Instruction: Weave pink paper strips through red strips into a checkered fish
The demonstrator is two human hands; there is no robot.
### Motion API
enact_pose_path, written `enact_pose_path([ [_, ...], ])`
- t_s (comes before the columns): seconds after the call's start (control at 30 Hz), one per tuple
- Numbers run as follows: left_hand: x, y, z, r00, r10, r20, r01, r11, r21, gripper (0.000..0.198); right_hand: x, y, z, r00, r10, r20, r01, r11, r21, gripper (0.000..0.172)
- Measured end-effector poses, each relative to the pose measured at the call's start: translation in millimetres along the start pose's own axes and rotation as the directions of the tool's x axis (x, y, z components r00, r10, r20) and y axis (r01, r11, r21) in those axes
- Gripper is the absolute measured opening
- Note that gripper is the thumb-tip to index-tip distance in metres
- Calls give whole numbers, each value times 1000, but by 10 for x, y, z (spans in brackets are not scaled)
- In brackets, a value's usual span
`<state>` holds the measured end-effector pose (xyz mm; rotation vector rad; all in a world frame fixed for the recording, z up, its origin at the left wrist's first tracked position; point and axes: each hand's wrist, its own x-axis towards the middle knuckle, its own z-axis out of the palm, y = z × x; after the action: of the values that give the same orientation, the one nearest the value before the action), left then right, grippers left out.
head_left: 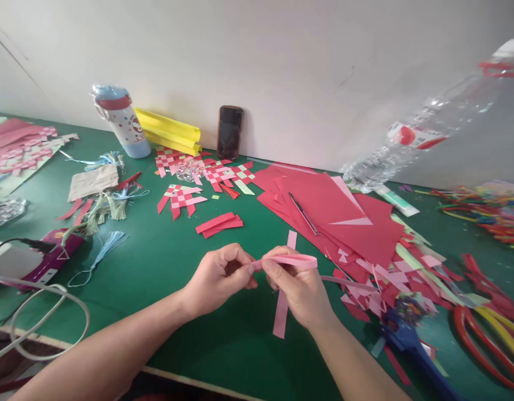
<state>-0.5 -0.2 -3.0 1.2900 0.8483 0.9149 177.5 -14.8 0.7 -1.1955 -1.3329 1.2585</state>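
Both my hands meet over the green table, near its front edge. My left hand is closed, its fingers pinching one end of a folded pink paper strip. My right hand is also closed on that strip, thumb and fingers pressing the fold. The strip is looped flat and sticks out to the right above my right hand. A second pink strip lies on the table under my hands, running from far to near. A small stack of red strips lies just beyond my hands.
Red paper sheets with a pen lie at the right, with strip scraps around them. Woven red-and-pink mats, a phone, a bottle, yellow paper, a clear plastic bottle, a blue tool and cables surround the spot.
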Motion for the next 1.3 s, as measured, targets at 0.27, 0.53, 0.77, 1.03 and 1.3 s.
enact_pose_path([
  [0.27,29,10,-36,999,-26,-30,26,1000,4,22,83,3,-157,974,19,-226,31,976,216,29],
  [0.53,48,18,-101,988,-101,115,94,994,58,28,32,29,-91,986,-13,-165,23,998,60,31],
  [0.77,30,-21,-72,976,-161,149,149,985,86,35,-13,-15,10,997,-12,-77,6,996,-84,31],
  [1.03,27,28,-80,983,-177,40,157,942,296,34,-12,7,-21,993,-2,-116,-9,996,-93,31],
  [1.3,26,29,-77,983,-182,31,160,923,351,33,28,19,-84,987,-76,-142,50,983,-174,30],
])
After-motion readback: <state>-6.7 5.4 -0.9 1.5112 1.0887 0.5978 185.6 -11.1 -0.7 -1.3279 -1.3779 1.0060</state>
